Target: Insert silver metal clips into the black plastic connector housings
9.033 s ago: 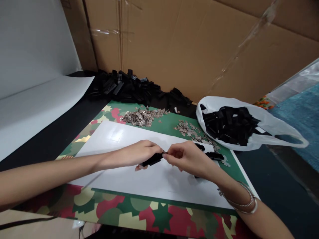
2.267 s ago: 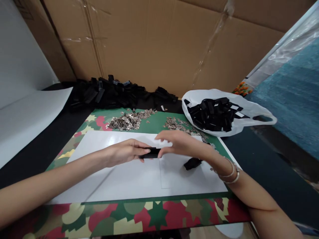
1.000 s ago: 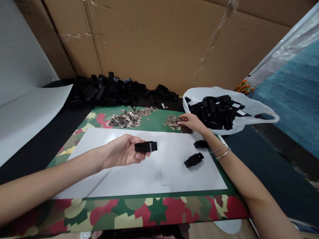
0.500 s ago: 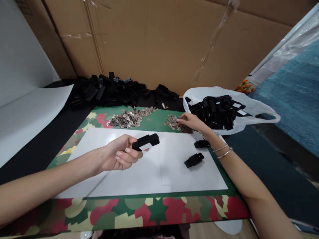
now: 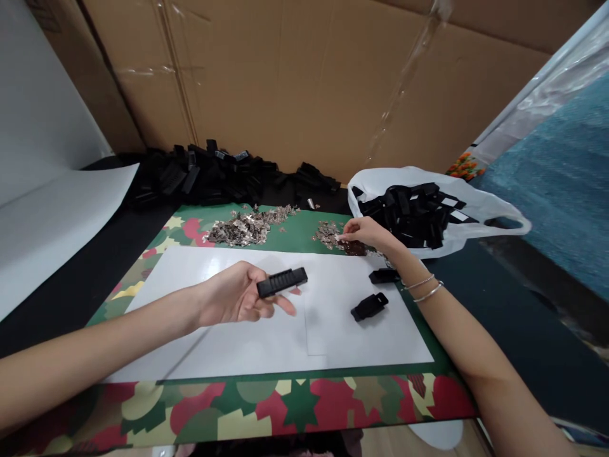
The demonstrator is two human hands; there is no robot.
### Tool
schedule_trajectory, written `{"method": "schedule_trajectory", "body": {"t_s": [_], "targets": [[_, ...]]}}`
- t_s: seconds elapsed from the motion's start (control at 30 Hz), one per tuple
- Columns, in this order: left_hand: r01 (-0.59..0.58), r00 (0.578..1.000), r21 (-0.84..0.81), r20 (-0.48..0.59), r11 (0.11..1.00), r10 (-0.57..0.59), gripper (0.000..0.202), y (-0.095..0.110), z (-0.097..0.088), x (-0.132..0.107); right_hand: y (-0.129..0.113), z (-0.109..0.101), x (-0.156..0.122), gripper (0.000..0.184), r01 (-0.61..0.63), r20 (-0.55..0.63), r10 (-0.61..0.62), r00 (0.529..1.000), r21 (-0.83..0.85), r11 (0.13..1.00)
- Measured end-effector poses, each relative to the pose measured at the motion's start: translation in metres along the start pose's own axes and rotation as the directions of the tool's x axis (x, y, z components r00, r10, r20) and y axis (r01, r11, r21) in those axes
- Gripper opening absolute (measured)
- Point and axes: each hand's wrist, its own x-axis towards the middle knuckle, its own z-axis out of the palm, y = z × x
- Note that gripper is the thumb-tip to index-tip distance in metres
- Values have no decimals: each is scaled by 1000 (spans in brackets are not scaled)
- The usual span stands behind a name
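Note:
My left hand [image 5: 238,297] holds a long black plastic part [image 5: 282,282] in its fingertips, above the white sheet [image 5: 228,343]. My right hand [image 5: 365,233] reaches to the far right of the mat, its fingertips pinched in a small heap of metal clips [image 5: 330,235]. Two loose black parts, one [image 5: 369,306] and another [image 5: 384,275], lie on the white sheet beside my right wrist, which wears bracelets.
A bigger heap of metal clips [image 5: 245,227] lies on the green mat. A pile of black parts [image 5: 214,174] runs along the cardboard wall. A white plastic bag [image 5: 476,209] holding black parts sits at the right. A patterned mat edge [image 5: 285,406] is nearest me.
My right hand left the black part and went to the small clip heap. My left hand kept the part and turned it, ribbed face now up.

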Motion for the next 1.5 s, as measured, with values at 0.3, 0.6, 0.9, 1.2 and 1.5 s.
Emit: {"method": "schedule_trajectory", "body": {"t_s": [0.3, 0.6, 0.9, 1.2, 1.5], "targets": [[7, 992, -168, 128, 986, 15, 43, 0, -3, -2, -4, -18, -9, 29, 19, -104, -7, 995, 117, 993], [124, 913, -203, 408, 971, -31, 42, 1, -23, 4, -5, -12, -9, 29, -37, -166, 56, 985, 120, 992], [118, 916, -162, 400, 980, -44, 32, -2, -19, 0, -9, -18, -12, 23, 31, -248, -29, 968, 3, 1000], [12, 987, -73, 162, 997, 0, 28, 2, -1, -3, -15, -17, -16, 24, 68, -207, -55, 977, 56, 996], [-61, 998, -208, 22, 976, 67, 56, 3, 10, -7, -49, -10, -34, 28, 123, -81, -112, 990, 139, 983]]}}
